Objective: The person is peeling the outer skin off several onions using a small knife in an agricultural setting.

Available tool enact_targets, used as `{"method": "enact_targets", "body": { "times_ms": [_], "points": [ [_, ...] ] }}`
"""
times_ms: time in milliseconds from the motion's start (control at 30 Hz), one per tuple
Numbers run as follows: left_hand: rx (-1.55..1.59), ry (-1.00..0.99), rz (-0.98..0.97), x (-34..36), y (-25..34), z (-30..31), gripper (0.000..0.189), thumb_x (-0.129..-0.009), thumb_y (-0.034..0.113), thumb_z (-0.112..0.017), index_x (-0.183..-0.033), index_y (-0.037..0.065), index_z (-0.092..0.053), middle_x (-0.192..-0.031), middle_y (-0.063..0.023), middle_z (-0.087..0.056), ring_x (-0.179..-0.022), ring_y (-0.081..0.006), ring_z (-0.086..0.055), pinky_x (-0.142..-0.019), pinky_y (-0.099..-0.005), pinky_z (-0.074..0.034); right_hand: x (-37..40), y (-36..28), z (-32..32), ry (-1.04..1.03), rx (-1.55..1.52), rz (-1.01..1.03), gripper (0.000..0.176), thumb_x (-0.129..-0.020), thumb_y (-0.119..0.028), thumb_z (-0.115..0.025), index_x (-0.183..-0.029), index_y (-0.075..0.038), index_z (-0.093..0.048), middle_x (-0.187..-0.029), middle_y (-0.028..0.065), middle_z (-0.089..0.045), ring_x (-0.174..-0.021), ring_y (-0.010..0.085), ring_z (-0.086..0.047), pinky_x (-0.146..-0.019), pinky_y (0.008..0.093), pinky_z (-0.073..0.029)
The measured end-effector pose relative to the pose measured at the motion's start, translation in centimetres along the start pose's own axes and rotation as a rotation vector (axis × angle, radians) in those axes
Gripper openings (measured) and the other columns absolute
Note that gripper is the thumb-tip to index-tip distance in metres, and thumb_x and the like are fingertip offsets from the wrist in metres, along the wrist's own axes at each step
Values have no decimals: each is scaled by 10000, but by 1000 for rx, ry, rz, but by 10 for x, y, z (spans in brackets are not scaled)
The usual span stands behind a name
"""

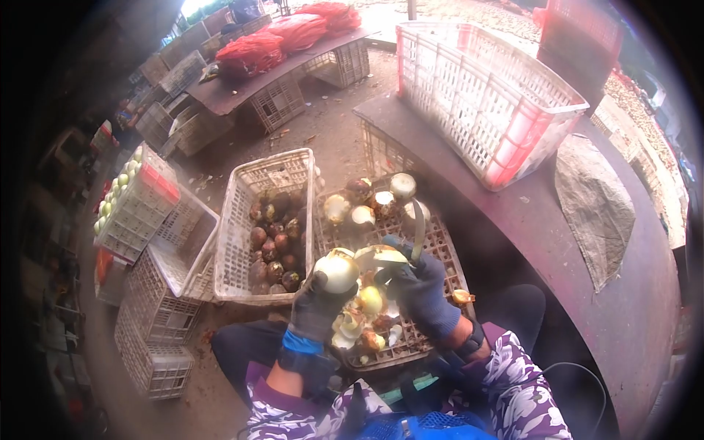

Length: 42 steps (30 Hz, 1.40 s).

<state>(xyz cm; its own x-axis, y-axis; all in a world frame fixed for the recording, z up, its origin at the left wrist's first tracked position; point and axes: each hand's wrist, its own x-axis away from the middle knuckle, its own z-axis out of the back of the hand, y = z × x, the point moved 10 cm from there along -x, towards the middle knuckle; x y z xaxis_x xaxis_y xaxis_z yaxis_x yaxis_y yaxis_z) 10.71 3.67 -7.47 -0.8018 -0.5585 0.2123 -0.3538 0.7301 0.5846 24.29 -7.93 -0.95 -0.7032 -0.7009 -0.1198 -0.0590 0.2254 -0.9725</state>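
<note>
Onion (336,273), pale and round, above the work crate (451,260). Sits in the gloved left hand (311,312), with fingers curled round the near side. Looks nearly or fully stripped of outer skin, though partly hidden underneath. Gloved right hand (427,293) above the same work crate, closed round what seems to be a knife (419,231), with the blade pointing up. Beside those fingers, a pale piece (381,255); peel or cut bulb, impossible to tell.

On the far part of the work crate, several whitish bulbs (362,215), apparently peeled, plus a darker one (360,188). On its near part, a yellowish bulb (371,299) among loose scraps (347,326) of skin.

Just left of the work crate, a tall crate (238,220) with many dark, unpeeled bulbs (270,250) inside: clearly a good share with skin on. Farther left, a crate (139,216) heaped with pale round produce (116,192), too small to identify. Right of the work crate, a table (513,227) bearing a large red-and-white crate (469,92), contents not visible.
</note>
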Motion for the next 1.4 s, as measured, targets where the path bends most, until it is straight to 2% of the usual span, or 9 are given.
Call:
{"method": "enact_targets", "body": {
  "times_ms": [233,267,433,533,667,767,867,1100,1400],
  "points": [
    [92,-30,6,1,6,0,615,-796,344,-733,-1249,2,-497,-1207,-160,-565,-1115,-304,-544,-881,-446,-499,-7,18,23,167,-187,-308,194,-923,-124,-543,-1002,38,-616,-690,104,-662,-479,107,-585,-415,236,-442],
    [141,-31,-9,1,11,1,603,-799,331,-726,-1245,-6,-502,-1199,-157,-574,-1112,-306,-547,-885,-453,-490,-12,15,24,226,-389,-247,203,-924,-144,-560,-982,44,-613,-682,111,-663,-453,104,-565,-399,231,-428],
    [189,-81,-79,4,32,-1,625,-792,364,-729,-1244,-9,-511,-1224,-150,-566,-1120,-305,-541,-887,-460,-474,-12,-9,15,-51,-39,-413,251,-933,-185,-581,-1085,8,-633,-690,72,-659,-473,70,-554,-415,222,-425],
    [159,-141,-106,5,39,-1,669,-783,393,-735,-1266,-2,-495,-1259,-146,-542,-1152,-303,-516,-927,-470,-447,9,23,-21,-385,140,-464,258,-927,-203,-610,-1121,-37,-649,-695,49,-652,-493,31,-528,-424,205,-420],
    [63,-141,-91,10,39,13,675,-787,372,-745,-1299,32,-467,-1283,-131,-518,-1200,-294,-489,-962,-486,-448,13,4,-38,-348,320,162,320,-901,-248,-652,-1095,2,-605,-843,114,-672,-691,167,-634,-599,332,-512],
    [-4,-85,-130,11,35,15,675,-792,344,-749,-1312,32,-453,-1287,-122,-517,-1210,-295,-487,-1006,-495,-427,16,-17,-58,-506,847,307,344,-891,-296,-635,-1049,-5,-538,-894,160,-634,-709,294,-661,-613,390,-529],
    [-3,-33,-160,10,33,18,669,-807,313,-736,-1323,8,-439,-1286,-131,-524,-1211,-297,-489,-1054,-479,-384,19,-11,-61,-509,987,200,370,-863,-329,-611,-1101,-60,-524,-942,197,-619,-821,412,-623,-703,473,-522],
    [21,-11,-169,7,33,9,622,-822,278,-723,-1299,-10,-447,-1254,-143,-534,-1187,-286,-507,-1036,-466,-412,22,5,-63,-581,1118,222,327,-892,-292,-596,-1043,-51,-436,-933,171,-589,-745,345,-660,-605,435,-530],
    [-145,20,-238,12,36,-9,636,-786,198,-747,-1318,31,-442,-1216,-127,-541,-1132,-265,-543,-972,-429,-477,23,16,-58,-570,1161,99,344,-906,-251,-562,-1104,-3,-430,-903,202,-599,-781,357,-659,-697,440,-532]
  ]
}}
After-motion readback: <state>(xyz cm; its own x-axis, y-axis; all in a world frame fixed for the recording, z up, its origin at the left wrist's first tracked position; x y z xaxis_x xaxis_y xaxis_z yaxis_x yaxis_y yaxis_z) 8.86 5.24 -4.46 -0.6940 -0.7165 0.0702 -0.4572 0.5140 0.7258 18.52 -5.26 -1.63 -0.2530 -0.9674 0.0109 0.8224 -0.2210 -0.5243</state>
